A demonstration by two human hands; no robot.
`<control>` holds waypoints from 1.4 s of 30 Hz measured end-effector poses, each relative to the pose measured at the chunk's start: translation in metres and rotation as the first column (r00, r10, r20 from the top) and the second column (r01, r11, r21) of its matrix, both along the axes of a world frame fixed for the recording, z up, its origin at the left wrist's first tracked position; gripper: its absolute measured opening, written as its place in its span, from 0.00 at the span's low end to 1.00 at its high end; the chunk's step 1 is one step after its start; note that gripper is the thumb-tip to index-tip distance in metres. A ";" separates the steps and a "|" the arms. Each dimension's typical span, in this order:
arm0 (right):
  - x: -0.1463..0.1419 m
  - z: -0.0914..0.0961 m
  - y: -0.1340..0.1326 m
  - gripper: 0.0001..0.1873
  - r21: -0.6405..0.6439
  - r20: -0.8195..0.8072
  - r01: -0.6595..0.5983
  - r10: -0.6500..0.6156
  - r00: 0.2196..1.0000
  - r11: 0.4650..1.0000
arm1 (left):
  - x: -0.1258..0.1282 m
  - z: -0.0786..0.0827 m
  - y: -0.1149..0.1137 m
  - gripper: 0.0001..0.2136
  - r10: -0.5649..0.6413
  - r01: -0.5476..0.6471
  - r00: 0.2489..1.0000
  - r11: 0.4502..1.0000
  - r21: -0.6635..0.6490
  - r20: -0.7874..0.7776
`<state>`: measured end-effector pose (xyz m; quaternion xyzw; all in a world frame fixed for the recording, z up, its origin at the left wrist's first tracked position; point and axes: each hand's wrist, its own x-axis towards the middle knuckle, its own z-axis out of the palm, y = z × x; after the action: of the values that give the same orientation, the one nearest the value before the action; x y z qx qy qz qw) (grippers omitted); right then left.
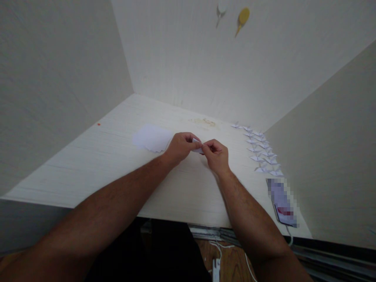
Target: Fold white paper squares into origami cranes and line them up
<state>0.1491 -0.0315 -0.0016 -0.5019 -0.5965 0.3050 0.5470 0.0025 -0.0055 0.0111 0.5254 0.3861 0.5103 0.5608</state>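
A small folded piece of white paper (196, 149) is pinched between my two hands, just above the white tabletop (182, 192). My left hand (182, 147) grips its left side between thumb and fingers. At its right end, my right hand (216, 154) pinches the edge with closed fingertips. Much of the paper hides behind the fingers, so its exact shape cannot be told. Left of my left hand lies a fanned stack of white paper sheets (152, 137). To the right, several white folded paper cranes (255, 150) stand in rows.
A phone (282, 201), blurred over, lies at the table's right side with a cable (290, 237) running off the front edge. Walls enclose the table left, back and right. Two hooks, one yellow (243, 17), are on the back wall. A power strip (216, 269) sits on the floor.
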 end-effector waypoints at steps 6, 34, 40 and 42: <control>0.001 0.001 0.000 0.08 0.035 -0.016 -0.009 0.010 1.000 0.999 | 0.000 -0.002 0.003 0.06 -0.017 0.023 0.997 0.996 -0.083 0.072; 0.005 0.002 0.001 0.11 -0.052 0.078 -0.038 0.042 0.996 0.998 | -0.002 -0.001 0.003 0.06 -0.007 0.009 0.996 0.999 0.033 -0.084; 0.002 0.000 0.006 0.13 -0.160 -0.101 -0.013 -0.004 0.995 0.987 | -0.005 -0.004 0.006 0.05 0.061 -0.062 0.996 0.998 -0.013 -0.071; 0.005 0.000 0.008 0.13 -0.158 -0.107 -0.029 0.012 0.994 0.987 | -0.007 -0.004 0.007 0.05 0.022 -0.024 0.996 0.999 -0.023 -0.085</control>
<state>0.1540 -0.0238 -0.0015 -0.5209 -0.5455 0.3836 0.5328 -0.0048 0.0016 0.0071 0.5352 0.4219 0.4892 0.5443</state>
